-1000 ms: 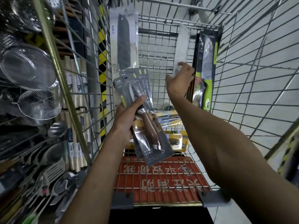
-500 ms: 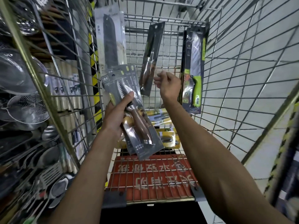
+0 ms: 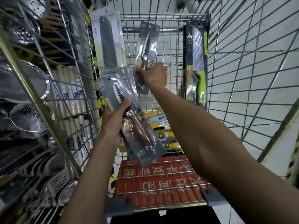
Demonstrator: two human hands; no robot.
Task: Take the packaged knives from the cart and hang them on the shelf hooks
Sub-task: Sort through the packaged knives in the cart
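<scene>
My left hand [image 3: 113, 122] grips a fanned stack of grey packaged knives [image 3: 137, 135] with serrated blades and brown wooden handles, held over the wire cart [image 3: 161, 206]. My right hand [image 3: 155, 76] holds one more grey packaged knife [image 3: 148, 44] of the same kind by its lower part, upright above the cart's far end. Yellow packaged knives [image 3: 160, 126] lie at the cart's bottom, partly hidden by the stack and my right arm.
A long dark-bladed packaged knife [image 3: 107, 46] leans in the cart's far left corner. Green-handled packaged knives [image 3: 196, 67] stand against its right wall. A wire shelf [image 3: 32, 94] at left holds strainers, ladles and spatulas. A red sign [image 3: 161, 180] lies under the cart's near mesh.
My right hand has closed on a single grey packaged knife, lifted it from the cart's far end and brought it leftward, nearer the stack. My left hand keeps its stack.
</scene>
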